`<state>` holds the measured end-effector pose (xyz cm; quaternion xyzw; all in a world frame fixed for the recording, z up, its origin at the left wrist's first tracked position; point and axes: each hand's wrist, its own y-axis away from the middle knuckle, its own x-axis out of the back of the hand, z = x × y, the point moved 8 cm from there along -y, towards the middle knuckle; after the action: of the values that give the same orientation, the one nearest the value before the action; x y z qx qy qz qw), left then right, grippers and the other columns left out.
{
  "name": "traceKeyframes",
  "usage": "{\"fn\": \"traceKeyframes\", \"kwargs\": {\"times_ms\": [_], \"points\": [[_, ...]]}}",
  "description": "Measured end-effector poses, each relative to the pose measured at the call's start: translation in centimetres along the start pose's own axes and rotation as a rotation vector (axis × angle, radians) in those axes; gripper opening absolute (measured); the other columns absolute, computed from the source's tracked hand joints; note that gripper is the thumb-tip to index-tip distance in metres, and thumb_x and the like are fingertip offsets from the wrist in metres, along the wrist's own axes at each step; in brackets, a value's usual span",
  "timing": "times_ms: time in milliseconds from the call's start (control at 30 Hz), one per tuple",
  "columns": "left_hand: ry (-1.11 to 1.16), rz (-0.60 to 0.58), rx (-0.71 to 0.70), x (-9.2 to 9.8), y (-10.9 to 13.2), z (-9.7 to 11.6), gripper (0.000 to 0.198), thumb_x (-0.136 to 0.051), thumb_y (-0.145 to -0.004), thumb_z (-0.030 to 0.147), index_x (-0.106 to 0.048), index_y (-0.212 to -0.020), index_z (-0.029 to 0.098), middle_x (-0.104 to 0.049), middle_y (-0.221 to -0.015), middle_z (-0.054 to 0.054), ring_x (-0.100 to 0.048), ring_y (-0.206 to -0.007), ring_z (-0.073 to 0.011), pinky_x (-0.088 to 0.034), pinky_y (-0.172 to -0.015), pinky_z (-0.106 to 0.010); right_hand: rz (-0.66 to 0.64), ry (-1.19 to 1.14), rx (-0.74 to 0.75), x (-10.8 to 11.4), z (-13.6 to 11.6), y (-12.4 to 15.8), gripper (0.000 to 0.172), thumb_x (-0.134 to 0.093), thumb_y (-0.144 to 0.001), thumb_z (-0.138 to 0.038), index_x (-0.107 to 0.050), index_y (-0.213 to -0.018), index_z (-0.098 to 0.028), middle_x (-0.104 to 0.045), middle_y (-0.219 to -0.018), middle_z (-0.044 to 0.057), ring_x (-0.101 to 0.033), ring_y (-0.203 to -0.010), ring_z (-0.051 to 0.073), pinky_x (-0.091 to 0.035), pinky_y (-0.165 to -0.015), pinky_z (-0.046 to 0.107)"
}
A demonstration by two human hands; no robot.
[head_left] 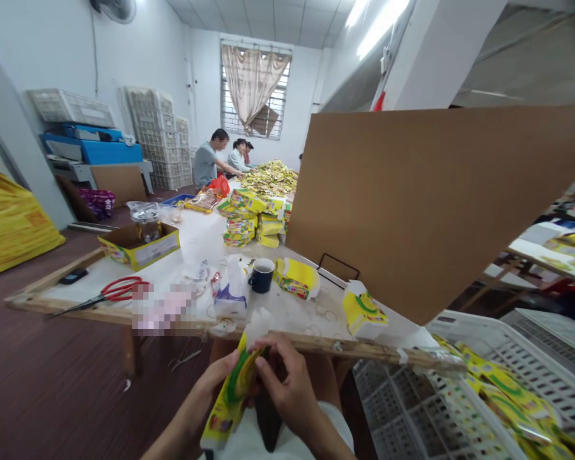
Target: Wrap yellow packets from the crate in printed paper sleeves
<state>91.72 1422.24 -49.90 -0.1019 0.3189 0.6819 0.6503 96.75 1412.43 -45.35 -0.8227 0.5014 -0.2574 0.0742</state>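
Observation:
Over my lap, my left hand (219,375) grips a narrow yellow carton (227,412) with green print along its left side. The carton stands tilted, its white flaps sticking up near the table edge. My right hand (287,377) is closed at the carton's right edge, thumb and fingers bent against it; what lies behind those fingers is hidden. On the table beyond are a tissue pack (230,297), a dark blue mug (262,276) and two similar yellow cartons, one lying (297,278) and one nearer the right (364,311).
Red-handled scissors (124,289) lie at the table's left. A shallow yellow box (156,254) sits behind them. Stacked cartons (242,223) stand farther back, near people at a packet heap (271,177). A large cardboard sheet (412,204) blocks the right; a white crate (522,345) holds yellow packs.

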Motion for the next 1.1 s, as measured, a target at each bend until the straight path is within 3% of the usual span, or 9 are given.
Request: {"fn": "traceKeyframes", "kwargs": {"times_ms": [67,200,333,400,533,700,800,967,1100], "points": [[-0.031,-0.034,-0.044,-0.3,-0.2,0.4,0.045,-0.072,-0.066,0.058,-0.071,-0.075,0.014,-0.066,-0.059,-0.003,-0.056,-0.051,-0.0122,-0.041,-0.049,-0.021,0.013,-0.042,-0.02,-0.1,0.1,-0.2,0.011,-0.053,-0.087,-0.028,-0.06,-0.09,-0.02,-0.062,-0.084,0.003,-0.055,-0.072,0.015,-0.044,-0.064,0.026],[-0.134,-0.05,-0.141,0.2,-0.7,0.5,0.044,-0.074,-0.068,0.052,-0.073,-0.093,0.016,-0.067,-0.071,-0.003,-0.059,-0.063,-0.0142,-0.045,-0.06,-0.023,0.052,-0.175,-0.068,-0.5,1.8,0.1,0.022,-0.053,-0.087,-0.039,-0.056,-0.078,-0.019,-0.055,-0.07,0.001,-0.05,-0.063,0.014,-0.042,-0.058,0.024],[-0.182,-0.017,-0.273,1.2,-1.1,0.5,0.039,-0.07,-0.075,0.048,-0.072,-0.1,0.018,-0.067,-0.072,-0.003,-0.06,-0.067,-0.0157,-0.048,-0.07,-0.028,0.254,-0.319,-0.121,-0.5,4.2,1.2,0.041,-0.058,-0.084,-0.045,-0.053,-0.118,-0.022,-0.062,-0.098,0.006,-0.058,-0.085,0.019,-0.049,-0.078,0.03],[-0.144,0.012,-0.301,1.6,-1.1,0.4,0.038,-0.07,-0.076,0.047,-0.07,-0.099,0.017,-0.068,-0.073,-0.004,-0.062,-0.069,-0.0166,-0.048,-0.07,-0.028,0.212,-0.418,-0.165,-1.5,4.6,1.4,0.053,-0.059,-0.082,-0.05,-0.05,-0.126,-0.022,-0.062,-0.105,0.008,-0.059,-0.09,0.021,-0.049,-0.083,0.034],[-0.135,0.027,-0.272,1.2,-0.9,0.3,0.042,-0.069,-0.076,0.049,-0.066,-0.098,0.014,-0.07,-0.08,-0.007,-0.065,-0.071,-0.0194,-0.048,-0.059,-0.025,-0.024,-0.542,-0.202,-3.6,3.7,1.7,0.04,-0.057,-0.083,-0.053,-0.066,-0.097,-0.017,-0.066,-0.093,0.008,-0.06,-0.087,0.022,-0.049,-0.082,0.034],[-0.387,0.038,-0.389,0.4,-0.1,1.5,0.038,-0.066,-0.08,0.042,-0.055,-0.106,0.017,-0.07,-0.097,-0.009,-0.065,-0.089,-0.0229,-0.051,-0.075,-0.03,0.119,-0.286,-0.21,-1.4,3.6,1.7,0.032,-0.06,-0.083,-0.046,-0.069,-0.08,-0.015,-0.066,-0.083,0.007,-0.059,-0.08,0.019,-0.048,-0.075,0.03],[-0.421,0.038,-0.396,0.4,0.2,1.5,0.052,-0.06,-0.085,0.04,-0.033,-0.126,0.023,-0.069,-0.1,-0.008,-0.066,-0.089,-0.0224,-0.051,-0.075,-0.031,0.106,-0.36,-0.221,-1.0,3.2,1.5,0.03,-0.061,-0.084,-0.043,-0.066,-0.097,-0.017,-0.068,-0.093,0.007,-0.061,-0.088,0.021,-0.049,-0.081,0.031],[-0.333,-0.125,-0.35,-0.4,0.5,1.3,0.071,-0.059,-0.086,0.037,-0.015,-0.141,0.027,-0.067,-0.098,-0.006,-0.065,-0.088,-0.02,-0.049,-0.077,-0.032,0.091,-0.574,-0.146,0.1,2.0,1.5,0.051,-0.062,-0.085,-0.036,-0.039,-0.13,-0.028,-0.061,-0.122,0.008,-0.058,-0.108,0.021,-0.045,-0.096,0.036],[-0.272,-0.273,-0.253,-1.1,0.8,0.9,0.062,-0.061,-0.086,0.035,-0.026,-0.137,0.028,-0.064,-0.111,-0.01,-0.063,-0.097,-0.0222,-0.05,-0.077,-0.032,-0.006,-0.53,-0.157,0.9,2.2,1.9,0.044,-0.064,-0.083,-0.04,-0.052,-0.123,-0.026,-0.062,-0.118,0.007,-0.057,-0.108,0.021,-0.045,-0.092,0.032]]}}
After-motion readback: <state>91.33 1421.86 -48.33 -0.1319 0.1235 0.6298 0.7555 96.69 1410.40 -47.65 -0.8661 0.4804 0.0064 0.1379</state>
